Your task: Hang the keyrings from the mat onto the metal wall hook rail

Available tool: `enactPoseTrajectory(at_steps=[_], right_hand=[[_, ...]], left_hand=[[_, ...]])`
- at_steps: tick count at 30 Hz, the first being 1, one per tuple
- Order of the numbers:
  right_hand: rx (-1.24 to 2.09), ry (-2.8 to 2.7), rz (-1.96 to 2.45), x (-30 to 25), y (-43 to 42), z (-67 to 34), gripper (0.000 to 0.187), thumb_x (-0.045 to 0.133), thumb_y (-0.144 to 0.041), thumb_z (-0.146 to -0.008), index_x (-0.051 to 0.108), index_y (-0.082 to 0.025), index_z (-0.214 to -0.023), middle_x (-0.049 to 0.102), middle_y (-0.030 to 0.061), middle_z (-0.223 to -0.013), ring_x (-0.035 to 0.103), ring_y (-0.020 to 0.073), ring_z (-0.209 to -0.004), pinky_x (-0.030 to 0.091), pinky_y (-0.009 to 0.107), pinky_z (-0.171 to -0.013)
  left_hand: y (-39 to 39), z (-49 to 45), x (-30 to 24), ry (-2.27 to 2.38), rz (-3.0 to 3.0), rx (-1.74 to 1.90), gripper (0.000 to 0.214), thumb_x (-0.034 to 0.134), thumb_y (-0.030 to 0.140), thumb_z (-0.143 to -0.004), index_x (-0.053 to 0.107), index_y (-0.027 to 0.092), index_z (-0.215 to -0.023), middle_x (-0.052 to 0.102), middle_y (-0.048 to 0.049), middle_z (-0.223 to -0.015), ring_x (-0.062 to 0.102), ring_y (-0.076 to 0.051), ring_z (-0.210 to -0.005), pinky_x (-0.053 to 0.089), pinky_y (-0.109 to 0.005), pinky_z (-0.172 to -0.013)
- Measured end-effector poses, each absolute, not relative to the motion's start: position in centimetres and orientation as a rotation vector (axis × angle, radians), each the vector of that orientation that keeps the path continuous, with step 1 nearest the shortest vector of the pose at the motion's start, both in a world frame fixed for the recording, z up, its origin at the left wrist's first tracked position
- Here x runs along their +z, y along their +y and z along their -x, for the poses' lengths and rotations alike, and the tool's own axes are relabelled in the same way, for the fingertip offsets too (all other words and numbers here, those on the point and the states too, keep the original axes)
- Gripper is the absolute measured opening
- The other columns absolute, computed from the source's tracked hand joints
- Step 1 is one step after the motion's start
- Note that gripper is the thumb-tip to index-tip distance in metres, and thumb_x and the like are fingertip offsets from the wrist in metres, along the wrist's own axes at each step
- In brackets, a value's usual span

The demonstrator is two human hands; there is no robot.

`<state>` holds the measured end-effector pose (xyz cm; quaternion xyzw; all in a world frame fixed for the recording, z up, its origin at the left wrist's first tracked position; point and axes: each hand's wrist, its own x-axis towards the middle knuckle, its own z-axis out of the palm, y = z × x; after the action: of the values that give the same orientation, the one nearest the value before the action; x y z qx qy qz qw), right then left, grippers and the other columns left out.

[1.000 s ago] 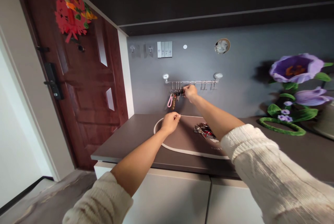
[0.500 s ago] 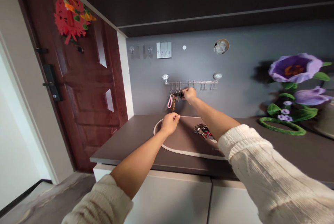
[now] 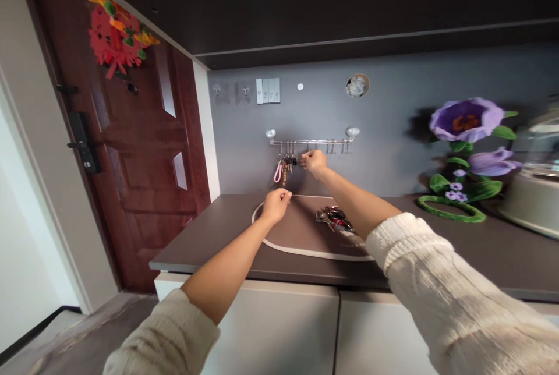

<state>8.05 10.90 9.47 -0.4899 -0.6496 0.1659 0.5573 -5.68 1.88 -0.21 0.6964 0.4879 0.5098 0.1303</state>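
Clear hooks hang from a shiny rail (image 3: 312,142) on the grey wall. From its left hooks hang several keys (image 3: 290,163), a pink strap (image 3: 278,172) and a brown tag with lettering (image 3: 285,176). My right hand (image 3: 315,162) is just right of the keys, a small gap between; its fingers are bent and slightly apart, with nothing visible in them. Lower down, my left hand (image 3: 276,206) hovers above the mat's left part, fingers pressed together; anything inside is hidden. A heap of keys (image 3: 334,218) lies on the brown, pale-edged mat (image 3: 297,235), partly behind my right forearm.
Purple artificial flowers (image 3: 467,121) stand on the dark counter (image 3: 187,235) at right, beside a pale round object with a clear dome (image 3: 535,194). A dark shelf (image 3: 327,8) overhangs the rail. At left is a red-brown door (image 3: 144,188).
My right hand has drawn back slightly from the hanging keys and let go of them. The left hand keeps its place over the mat. The camera view has shifted a little.
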Motion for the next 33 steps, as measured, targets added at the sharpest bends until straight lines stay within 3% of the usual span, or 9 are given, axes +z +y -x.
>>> enactPoseTrajectory(at_steps=[6, 13, 19, 29, 33], right_hand=[[0.631, -1.476, 1.072, 10.1, 6.0, -9.9, 0.013, 0.049, -0.018, -0.08, 0.054, -0.012, -0.07, 0.063, 0.0058, -0.069, 0.056, 0.0071, -0.053, 0.042, 0.016, -0.048], [0.741, -1.465, 0.951, 8.0, 1.8, -12.8, 0.015, 0.042, -0.021, -0.085, 0.053, -0.013, -0.077, 0.063, 0.0043, -0.067, 0.056, 0.0069, -0.054, 0.043, 0.018, -0.056], [0.608, -1.53, 0.962, 3.9, 1.1, -14.2, 0.014, 0.044, -0.022, -0.081, 0.053, -0.015, -0.088, 0.063, 0.0028, -0.07, 0.056, 0.0087, -0.059, 0.045, 0.024, -0.066], [0.183, -1.915, 1.231, 1.6, 0.7, -15.3, 0.015, 0.048, -0.018, -0.077, 0.06, -0.016, -0.087, 0.065, 0.0033, -0.077, 0.057, 0.011, -0.07, 0.041, 0.022, -0.069], [0.068, -2.007, 1.287, 1.3, 0.7, -15.4, 0.018, 0.047, -0.017, -0.077, 0.061, -0.017, -0.087, 0.065, 0.0037, -0.078, 0.056, 0.0118, -0.069, 0.039, 0.022, -0.067]], left_hand=[[1.2, 5.0, 1.6, 1.38, -1.936, 1.418, 0.013, 0.049, 0.02, -0.073, 0.06, 0.014, -0.069, 0.059, -0.0007, -0.061, 0.049, -0.009, -0.053, 0.038, -0.021, -0.058], [1.2, 2.2, 3.3, 1.293, -1.796, 1.417, 0.005, 0.055, 0.013, -0.068, 0.06, 0.013, -0.069, 0.058, -0.0004, -0.061, 0.049, -0.008, -0.052, 0.039, -0.021, -0.057], [1.7, -0.2, 1.2, 1.219, -1.682, 1.427, 0.007, 0.056, 0.015, -0.069, 0.06, 0.012, -0.073, 0.061, -0.0018, -0.064, 0.05, -0.008, -0.055, 0.041, -0.022, -0.061], [1.0, 1.3, -0.4, 1.336, -2.225, 1.099, 0.031, 0.053, 0.044, -0.069, 0.062, 0.014, -0.066, 0.061, -0.0021, -0.063, 0.05, -0.011, -0.057, 0.038, -0.024, -0.059], [0.7, 1.2, -0.5, 1.275, -2.29, 0.963, 0.027, 0.054, 0.039, -0.068, 0.063, 0.014, -0.063, 0.061, -0.0012, -0.061, 0.049, -0.011, -0.056, 0.037, -0.024, -0.059]])
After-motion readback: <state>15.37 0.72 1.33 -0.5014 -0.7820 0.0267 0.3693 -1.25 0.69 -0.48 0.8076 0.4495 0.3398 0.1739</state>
